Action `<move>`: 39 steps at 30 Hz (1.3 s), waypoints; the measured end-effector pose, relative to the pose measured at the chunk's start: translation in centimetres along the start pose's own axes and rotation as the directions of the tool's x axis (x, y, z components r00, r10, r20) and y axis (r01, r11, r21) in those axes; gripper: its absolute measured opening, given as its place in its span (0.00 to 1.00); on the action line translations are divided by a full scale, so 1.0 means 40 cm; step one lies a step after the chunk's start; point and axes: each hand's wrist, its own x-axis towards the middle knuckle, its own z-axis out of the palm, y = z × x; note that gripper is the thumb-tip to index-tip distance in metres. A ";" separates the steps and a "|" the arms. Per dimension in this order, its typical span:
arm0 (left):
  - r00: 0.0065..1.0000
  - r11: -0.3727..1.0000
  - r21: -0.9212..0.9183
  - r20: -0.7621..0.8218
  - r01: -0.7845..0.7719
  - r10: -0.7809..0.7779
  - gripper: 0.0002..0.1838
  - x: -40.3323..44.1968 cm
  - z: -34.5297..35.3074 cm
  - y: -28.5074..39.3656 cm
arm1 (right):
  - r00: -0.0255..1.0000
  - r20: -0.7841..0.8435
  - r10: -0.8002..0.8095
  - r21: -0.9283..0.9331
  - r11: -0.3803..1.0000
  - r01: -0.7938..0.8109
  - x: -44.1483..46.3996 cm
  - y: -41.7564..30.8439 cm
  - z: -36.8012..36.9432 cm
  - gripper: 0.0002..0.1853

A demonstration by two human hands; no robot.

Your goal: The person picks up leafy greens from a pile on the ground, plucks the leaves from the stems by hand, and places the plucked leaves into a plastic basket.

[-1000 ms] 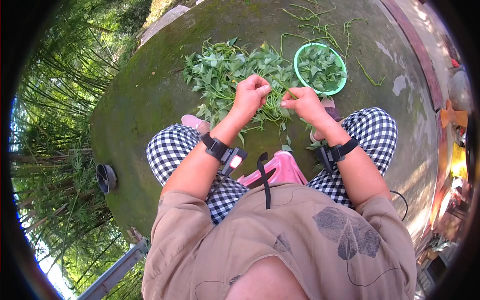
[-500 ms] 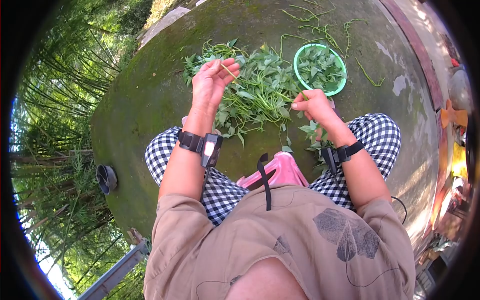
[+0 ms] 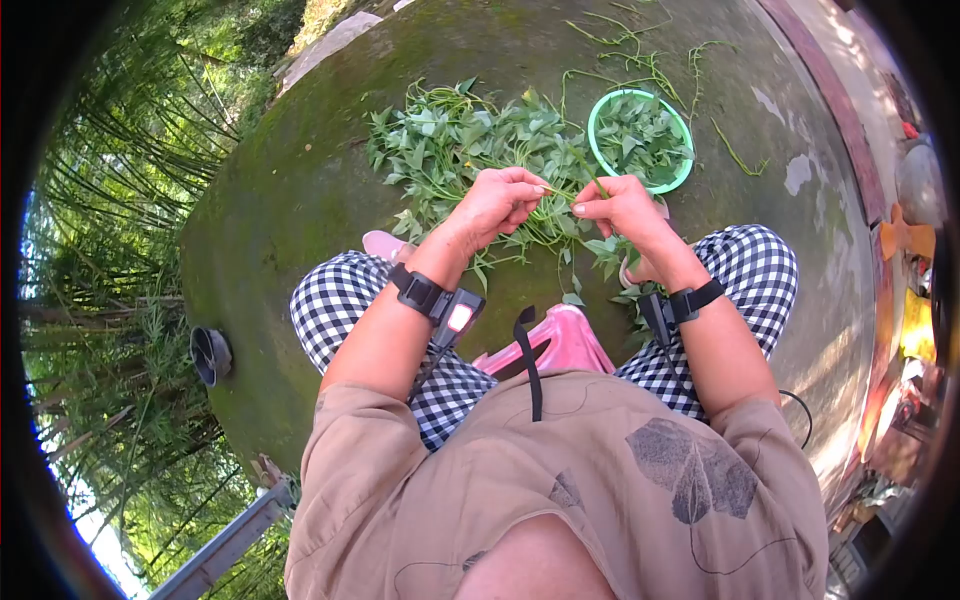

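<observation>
Both pinching: right hand (image 3: 632,212) grips stem (image 3: 601,187), likely steadying it; left hand (image 3: 495,207) holds thin strand (image 3: 558,192); leaf pile (image 3: 440,132) beneath, basket (image 3: 592,136) just beyond right hand, probably for reach.

We are outdoors, in what looks like the yard of a home. Mossy concrete ground (image 3: 250,250) lies underfoot in daylight, and a bamboo thicket (image 3: 110,260) crowds its left side. On our right we see a reddish-brown kerb (image 3: 825,85) and, beyond it, a jumble of clutter (image 3: 905,400) too blurred to sort. A pink plastic stool (image 3: 572,338) also suggests a household.
</observation>
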 end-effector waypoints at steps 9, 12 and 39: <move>0.996 0.986 0.140 0.003 -0.092 0.092 0.06 0.003 0.026 -0.015 | 0.936 -0.164 -0.312 -0.282 0.924 0.258 0.003 -0.016 0.039 0.13; 0.997 0.994 0.071 0.009 -0.078 0.078 0.06 0.003 0.040 -0.013 | 0.932 -0.136 -0.335 -0.335 0.901 0.275 0.008 -0.012 0.046 0.12; 0.990 0.895 0.437 -0.142 0.087 -0.027 0.04 0.060 -0.135 -0.215 | 0.944 -0.325 -0.062 0.306 0.937 0.167 0.010 -0.029 -0.101 0.04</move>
